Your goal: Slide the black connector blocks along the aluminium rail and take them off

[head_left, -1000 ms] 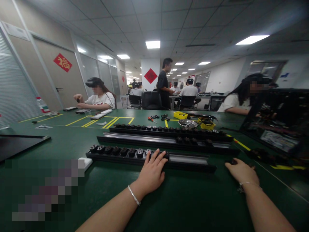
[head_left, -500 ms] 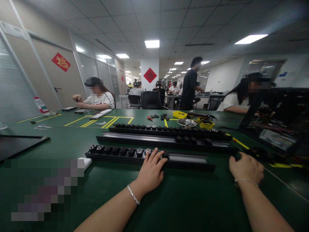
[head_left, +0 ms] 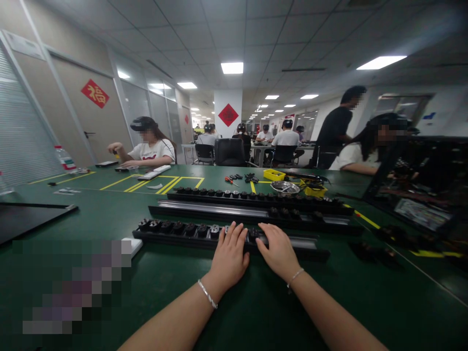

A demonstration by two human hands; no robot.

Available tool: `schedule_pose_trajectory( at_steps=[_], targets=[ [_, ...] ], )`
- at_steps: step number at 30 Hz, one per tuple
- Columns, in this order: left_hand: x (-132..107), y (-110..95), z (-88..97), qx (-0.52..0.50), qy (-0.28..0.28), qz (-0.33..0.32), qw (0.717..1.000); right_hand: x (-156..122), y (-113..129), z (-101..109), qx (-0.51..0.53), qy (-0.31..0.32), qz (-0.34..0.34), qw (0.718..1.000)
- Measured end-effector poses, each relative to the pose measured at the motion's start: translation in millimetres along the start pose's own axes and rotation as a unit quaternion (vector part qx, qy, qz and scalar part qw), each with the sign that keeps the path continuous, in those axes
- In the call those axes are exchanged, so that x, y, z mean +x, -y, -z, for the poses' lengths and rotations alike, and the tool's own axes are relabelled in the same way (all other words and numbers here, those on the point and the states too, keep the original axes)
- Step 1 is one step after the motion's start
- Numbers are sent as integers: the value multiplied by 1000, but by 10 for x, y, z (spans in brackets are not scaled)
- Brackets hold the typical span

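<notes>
The front rail [head_left: 197, 242] lies across the centre of the frame on the green table [head_left: 256, 312]. A row of dark sockets [head_left: 190, 229] fills its left and middle portions; a bare metal channel shows at its right end.

The left hand [head_left: 230, 256] rests at the middle of the rail, fingers extended and slightly spread over the sockets. The right hand [head_left: 280, 248] is just beside it, fingers extended and thumb apart, at the last socket [head_left: 253, 235] of the row. Whether the right fingers grip this socket cannot be determined.

The middle rail [head_left: 212, 208] lies behind the front rail and carries a few sockets toward its right side. The rear rail [head_left: 204, 196], behind both, carries a long row of sockets. Loose dark parts [head_left: 376, 253] lie at right of frame, near the right end of the front rail.

Above centre, beyond the rails, are a red-handled tool [head_left: 228, 180], a yellow bin [head_left: 272, 177] and a metal bowl [head_left: 275, 188]. A seated person [head_left: 155, 150] works at the left, beyond the table markings.
</notes>
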State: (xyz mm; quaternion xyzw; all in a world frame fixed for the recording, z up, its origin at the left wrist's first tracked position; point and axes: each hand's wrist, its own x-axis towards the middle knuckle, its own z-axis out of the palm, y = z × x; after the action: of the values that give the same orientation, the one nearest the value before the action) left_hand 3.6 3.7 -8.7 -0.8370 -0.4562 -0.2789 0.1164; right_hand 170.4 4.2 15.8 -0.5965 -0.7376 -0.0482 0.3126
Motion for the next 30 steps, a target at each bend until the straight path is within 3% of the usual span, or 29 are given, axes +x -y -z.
schedule_pose_trajectory(
  at_steps=[7,30],
  targets=[
    [2,4,-16,1,10,-1,1000,120,259,-84,-6,15,-89,996],
    [-5,-3,40,-15,16,-4,1000,108,263,-72,-10,12,-103,995]
  ],
)
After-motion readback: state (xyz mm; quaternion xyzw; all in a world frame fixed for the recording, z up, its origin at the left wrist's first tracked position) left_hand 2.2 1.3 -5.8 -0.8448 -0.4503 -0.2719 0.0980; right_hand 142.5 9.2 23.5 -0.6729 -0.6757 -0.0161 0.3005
